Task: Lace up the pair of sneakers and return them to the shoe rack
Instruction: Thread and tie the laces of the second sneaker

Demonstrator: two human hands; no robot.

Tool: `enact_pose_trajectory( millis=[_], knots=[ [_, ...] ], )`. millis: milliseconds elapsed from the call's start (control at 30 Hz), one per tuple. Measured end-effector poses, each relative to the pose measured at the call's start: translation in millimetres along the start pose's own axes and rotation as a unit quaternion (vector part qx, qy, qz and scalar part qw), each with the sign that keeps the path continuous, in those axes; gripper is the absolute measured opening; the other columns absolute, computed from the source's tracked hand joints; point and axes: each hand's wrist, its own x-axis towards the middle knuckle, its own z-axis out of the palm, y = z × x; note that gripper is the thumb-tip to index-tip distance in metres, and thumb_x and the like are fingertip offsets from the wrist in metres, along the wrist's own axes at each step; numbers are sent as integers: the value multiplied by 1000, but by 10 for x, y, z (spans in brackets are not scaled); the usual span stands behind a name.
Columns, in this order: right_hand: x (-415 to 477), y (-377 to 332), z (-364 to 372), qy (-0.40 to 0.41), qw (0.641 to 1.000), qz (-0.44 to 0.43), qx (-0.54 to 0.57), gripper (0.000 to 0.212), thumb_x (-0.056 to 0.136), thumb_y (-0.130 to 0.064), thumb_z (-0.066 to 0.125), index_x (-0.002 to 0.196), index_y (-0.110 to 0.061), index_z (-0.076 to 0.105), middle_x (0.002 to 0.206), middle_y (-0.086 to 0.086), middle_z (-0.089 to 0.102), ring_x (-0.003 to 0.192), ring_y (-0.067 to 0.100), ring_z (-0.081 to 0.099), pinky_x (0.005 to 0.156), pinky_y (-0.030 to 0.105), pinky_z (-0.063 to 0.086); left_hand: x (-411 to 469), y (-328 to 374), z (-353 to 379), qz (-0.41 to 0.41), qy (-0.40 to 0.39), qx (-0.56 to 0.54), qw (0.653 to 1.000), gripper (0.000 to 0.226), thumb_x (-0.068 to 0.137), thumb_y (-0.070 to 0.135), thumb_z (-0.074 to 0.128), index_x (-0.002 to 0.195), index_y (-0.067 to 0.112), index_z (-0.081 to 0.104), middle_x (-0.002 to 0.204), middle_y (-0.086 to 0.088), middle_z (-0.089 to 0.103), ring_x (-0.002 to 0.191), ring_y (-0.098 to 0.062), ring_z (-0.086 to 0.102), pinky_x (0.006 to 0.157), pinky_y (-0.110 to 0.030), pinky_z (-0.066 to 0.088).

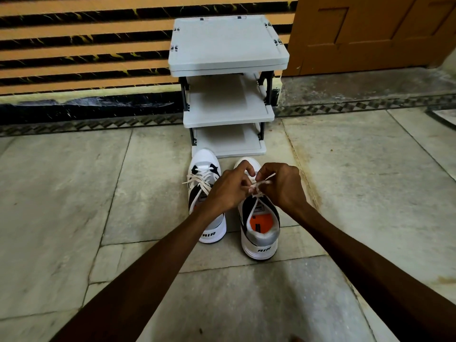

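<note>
A floor [74, 193] of pale, worn stone slabs is seen, edged by a dark patterned border strip [357, 107]. Behind it, a wall [86, 45] is banded in orange and black marbled stripes. A brown panelled wooden door [370, 33] is set at upper right.

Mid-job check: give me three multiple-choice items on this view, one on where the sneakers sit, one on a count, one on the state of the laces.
1. Where are the two sneakers?
A. On the rack's top shelf
B. On the floor in front of the rack
C. Beside the door

2. How many shelves does the shoe rack show?
A. One
B. Three
C. Five

3. Which lace is being handled?
A. The right sneaker's
B. The left sneaker's
C. Neither

Answers:
1 B: left sneaker and right sneaker stand on the floor before the shoe rack.
2 B: three white tiers are stacked.
3 A: left hand and right hand pinch the lace above the right sneaker.
</note>
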Motion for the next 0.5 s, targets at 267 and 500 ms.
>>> enact_pose_trajectory(
  millis=[267,500],
  knots=[
    [-94,14,90,33,988,-114,-99,18,64,4,69,72,-13,66,77,5,65,67,24,59,59,34,51,-17,33,-44,-131,14,-195,972,12,97,19,51,98,16,63,85,-3,71,80,-17,65,67,-27,48],
    [-134,-29,156,32,976,-151,-155,16,65,2,70,74,-9,64,79,8,61,67,28,57,54,35,47,20,131,-135,-216,-59,-235,946,31,102,31,38,92,20,65,70,4,63,65,-10,57,60,-25,41]
  ],
)
